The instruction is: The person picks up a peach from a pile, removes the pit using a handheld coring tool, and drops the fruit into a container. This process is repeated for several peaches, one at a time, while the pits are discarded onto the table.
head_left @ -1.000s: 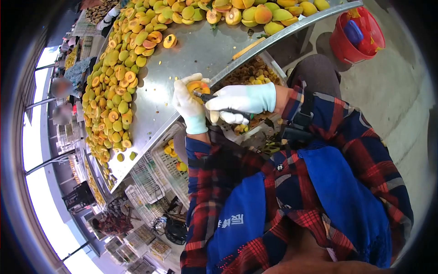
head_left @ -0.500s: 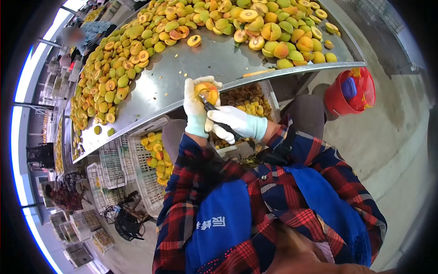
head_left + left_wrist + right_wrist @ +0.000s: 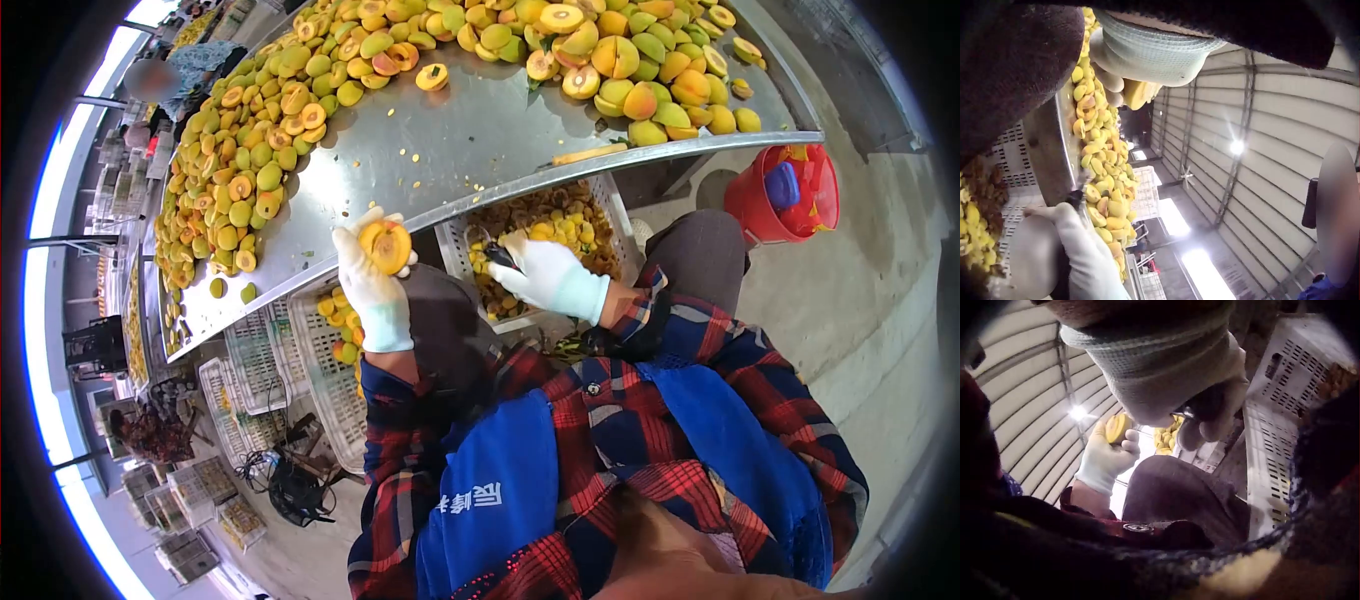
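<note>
In the head view the gloved left hand [image 3: 375,285] holds a halved yellow-orange fruit [image 3: 386,247], cut face up, at the metal table's front edge. The same fruit [image 3: 1117,427] shows between thumb and fingers of the left hand [image 3: 1105,461] in the right wrist view. The gloved right hand [image 3: 550,274] grips a tool with a black handle [image 3: 499,255] over a white crate [image 3: 455,247] of fruit pieces. Its metal end is small and partly unclear. The two hands are apart.
Many halved fruits [image 3: 268,178] are heaped along the back and left of the metal table [image 3: 400,170]. A wooden-handled tool [image 3: 590,154] lies near its edge. A red bucket [image 3: 750,205] stands at right, and another crate [image 3: 325,400] of fruit sits lower left.
The hands have separated: the left moved left with the fruit, and the right moved right with the tool, over the crate. The tool has left the fruit.
</note>
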`<move>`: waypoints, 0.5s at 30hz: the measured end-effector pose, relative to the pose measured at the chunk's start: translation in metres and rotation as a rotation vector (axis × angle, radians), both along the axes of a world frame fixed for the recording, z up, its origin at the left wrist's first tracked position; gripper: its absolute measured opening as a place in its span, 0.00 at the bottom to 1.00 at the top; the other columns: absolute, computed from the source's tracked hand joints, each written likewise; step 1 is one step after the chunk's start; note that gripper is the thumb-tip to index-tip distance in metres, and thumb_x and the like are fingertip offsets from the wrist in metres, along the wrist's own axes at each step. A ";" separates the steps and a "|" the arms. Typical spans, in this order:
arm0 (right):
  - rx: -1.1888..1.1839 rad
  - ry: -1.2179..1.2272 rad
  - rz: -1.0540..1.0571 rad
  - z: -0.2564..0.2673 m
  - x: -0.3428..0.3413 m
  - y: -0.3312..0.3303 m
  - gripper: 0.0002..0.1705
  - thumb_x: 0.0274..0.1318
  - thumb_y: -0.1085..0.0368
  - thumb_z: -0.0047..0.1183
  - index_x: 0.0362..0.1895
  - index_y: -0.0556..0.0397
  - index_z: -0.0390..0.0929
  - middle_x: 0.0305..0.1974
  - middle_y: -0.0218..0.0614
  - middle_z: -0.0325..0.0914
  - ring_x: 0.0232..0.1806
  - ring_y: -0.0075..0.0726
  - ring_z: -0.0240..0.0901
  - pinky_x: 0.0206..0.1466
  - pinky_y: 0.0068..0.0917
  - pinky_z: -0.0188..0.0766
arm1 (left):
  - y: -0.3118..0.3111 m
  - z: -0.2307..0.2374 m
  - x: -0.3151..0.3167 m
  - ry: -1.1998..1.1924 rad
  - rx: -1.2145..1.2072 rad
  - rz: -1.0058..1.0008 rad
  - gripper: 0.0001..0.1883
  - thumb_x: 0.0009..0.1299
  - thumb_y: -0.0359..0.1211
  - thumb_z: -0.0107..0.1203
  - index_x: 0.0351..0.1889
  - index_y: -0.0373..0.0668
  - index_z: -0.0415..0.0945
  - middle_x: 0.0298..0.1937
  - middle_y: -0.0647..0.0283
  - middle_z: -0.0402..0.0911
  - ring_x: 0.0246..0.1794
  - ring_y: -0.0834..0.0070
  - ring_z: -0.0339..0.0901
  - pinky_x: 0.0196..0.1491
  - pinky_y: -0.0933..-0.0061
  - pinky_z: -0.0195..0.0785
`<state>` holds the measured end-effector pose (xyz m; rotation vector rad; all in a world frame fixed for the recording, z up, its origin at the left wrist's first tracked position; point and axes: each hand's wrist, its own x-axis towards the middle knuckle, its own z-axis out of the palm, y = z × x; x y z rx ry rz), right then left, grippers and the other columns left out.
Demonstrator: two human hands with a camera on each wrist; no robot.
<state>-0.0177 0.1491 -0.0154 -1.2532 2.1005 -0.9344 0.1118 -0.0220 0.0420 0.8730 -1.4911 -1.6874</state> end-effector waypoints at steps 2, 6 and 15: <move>-0.103 0.028 0.004 0.013 -0.006 -0.007 0.24 0.61 0.45 0.49 0.40 0.56 0.73 0.27 0.54 0.77 0.32 0.61 0.77 0.36 0.49 0.73 | 0.005 0.000 -0.008 -0.038 -0.013 -0.020 0.33 0.79 0.57 0.30 0.52 0.37 0.73 0.41 0.56 0.81 0.29 0.73 0.78 0.27 0.80 0.69; -0.331 0.150 -0.024 0.022 -0.010 -0.016 0.20 0.60 0.49 0.51 0.39 0.54 0.75 0.27 0.50 0.77 0.31 0.60 0.76 0.34 0.46 0.74 | 0.025 -0.014 -0.029 -0.069 -0.099 -0.113 0.34 0.80 0.56 0.27 0.52 0.35 0.73 0.41 0.57 0.81 0.34 0.74 0.77 0.36 0.79 0.72; 0.499 0.467 0.287 -0.007 -0.040 0.011 0.10 0.57 0.60 0.51 0.33 0.50 0.81 0.32 0.45 0.83 0.35 0.50 0.82 0.38 0.44 0.77 | 0.012 -0.007 -0.036 0.001 -0.140 0.091 0.29 0.80 0.54 0.33 0.50 0.38 0.74 0.40 0.58 0.81 0.33 0.74 0.77 0.31 0.81 0.70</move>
